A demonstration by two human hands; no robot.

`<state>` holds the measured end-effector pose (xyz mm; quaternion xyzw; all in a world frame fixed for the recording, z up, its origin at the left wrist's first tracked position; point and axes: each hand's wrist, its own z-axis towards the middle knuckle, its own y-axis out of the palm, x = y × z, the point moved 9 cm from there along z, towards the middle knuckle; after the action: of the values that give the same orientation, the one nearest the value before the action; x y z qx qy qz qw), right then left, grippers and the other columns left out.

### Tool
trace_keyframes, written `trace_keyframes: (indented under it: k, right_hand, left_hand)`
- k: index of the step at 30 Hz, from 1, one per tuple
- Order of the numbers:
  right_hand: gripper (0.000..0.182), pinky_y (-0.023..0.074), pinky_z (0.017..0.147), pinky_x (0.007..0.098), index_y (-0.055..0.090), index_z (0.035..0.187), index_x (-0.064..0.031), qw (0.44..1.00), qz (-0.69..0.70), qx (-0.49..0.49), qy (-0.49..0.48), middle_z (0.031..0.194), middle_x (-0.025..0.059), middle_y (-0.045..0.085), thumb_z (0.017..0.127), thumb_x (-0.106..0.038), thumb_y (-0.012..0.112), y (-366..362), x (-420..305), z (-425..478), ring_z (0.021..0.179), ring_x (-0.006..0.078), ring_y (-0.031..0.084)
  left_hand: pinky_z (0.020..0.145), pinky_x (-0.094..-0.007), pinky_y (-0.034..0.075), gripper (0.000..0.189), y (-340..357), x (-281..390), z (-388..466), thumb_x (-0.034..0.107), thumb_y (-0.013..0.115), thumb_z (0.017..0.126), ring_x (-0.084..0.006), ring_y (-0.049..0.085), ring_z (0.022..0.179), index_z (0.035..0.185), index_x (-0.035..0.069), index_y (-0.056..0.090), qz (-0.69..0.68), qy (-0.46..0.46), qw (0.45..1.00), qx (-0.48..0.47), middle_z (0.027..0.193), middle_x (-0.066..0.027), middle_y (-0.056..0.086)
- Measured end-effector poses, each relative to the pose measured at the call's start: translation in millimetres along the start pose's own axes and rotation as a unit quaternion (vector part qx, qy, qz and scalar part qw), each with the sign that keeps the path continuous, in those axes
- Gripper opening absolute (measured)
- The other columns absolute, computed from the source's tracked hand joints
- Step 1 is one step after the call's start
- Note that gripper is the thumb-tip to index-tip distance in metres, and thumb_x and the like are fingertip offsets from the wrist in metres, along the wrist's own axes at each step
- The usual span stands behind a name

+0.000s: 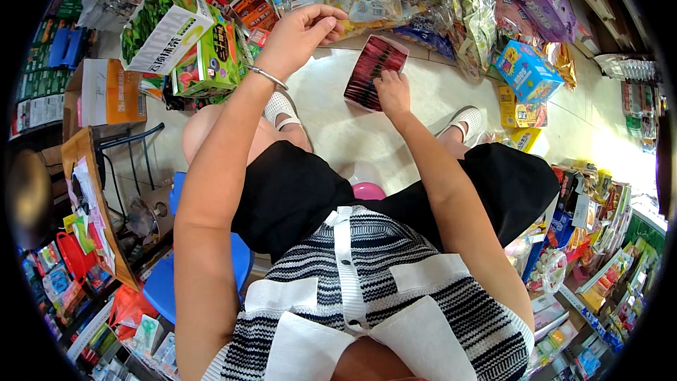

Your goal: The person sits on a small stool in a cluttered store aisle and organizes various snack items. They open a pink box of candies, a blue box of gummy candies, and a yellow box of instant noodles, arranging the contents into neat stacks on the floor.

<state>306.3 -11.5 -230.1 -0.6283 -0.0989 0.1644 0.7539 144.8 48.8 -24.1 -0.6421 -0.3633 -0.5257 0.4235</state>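
Observation:
An open carton (390,41) packed with a row of dark red packets (368,66) stands on the floor between my feet. My right hand (394,92) reaches over its near right side, with curled fingertips at the packets. Whether those fingers grip a packet is hard to see. To the upper left of the carton, my left hand (312,34) hangs in the air with loosely bent fingers and nothing visible in it. A metal bangle (268,77) circles the left wrist. Left of that arm, a matcha snack box (172,37) full of green packets leans over a green fruit-printed box (209,63).
Bagged snacks (373,5) lie heaped beyond the carton. A blue box (529,71) rests on a yellow box (508,108) at right, below a purple box (545,5). An orange-and-white carton (113,92) and a wooden board (95,206) stand left. A blue plastic chair (161,286) is beside me.

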Motion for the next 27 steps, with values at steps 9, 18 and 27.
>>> trace_keyframes:
  k: [9, 18, 27]
  right_hand:
    - [0.021, 0.0498, 0.074, 0.0335, 0.061, 0.103, -0.0051, 0.923, 0.377, -0.080, 0.021, 0.089, 0.0124, 0.067, 0.093, -0.023, 0.059, -99.5, 74.5, 94.7, 0.079, 0.0213, 0.064]
    - [0.022, 0.0452, 0.069, 0.0215, 0.059, 0.101, -0.0077, 0.767, 0.601, -0.226, -0.012, 0.087, -0.0049, 0.061, 0.095, -0.029, 0.059, -213.1, 75.1, 139.7, 0.080, 0.0028, 0.055]
    - [0.044, 0.0500, 0.075, 0.0261, 0.057, 0.118, -0.0098, 0.638, 0.713, -0.191, 0.219, 0.097, 0.0009, 0.065, 0.089, -0.043, 0.063, -191.5, 75.0, 96.1, 0.083, 0.0090, 0.061]
  left_hand:
    - [0.091, -0.0287, 0.046, 0.034, -5.0, -13.9, 5.5, 0.021, 0.058, 0.095, -0.0146, 0.058, 0.105, 0.124, 0.004, 0.058, 0.115, -0.001, 0.993, 0.018, 0.112, -0.0068, 0.063]
    - [0.089, -0.0272, 0.045, 0.043, 40.9, -17.7, 8.1, 0.027, 0.068, 0.089, -0.0095, 0.057, 0.100, 0.120, 0.001, 0.057, -0.112, -0.099, 0.984, -0.096, 0.111, -0.0032, 0.063]
    - [0.084, -0.0251, 0.046, 0.030, 35.7, -10.1, 11.1, 0.021, 0.070, 0.087, -0.0073, 0.059, 0.090, 0.109, 0.001, 0.064, -0.060, -0.083, 0.995, -0.022, 0.101, -0.0016, 0.067]
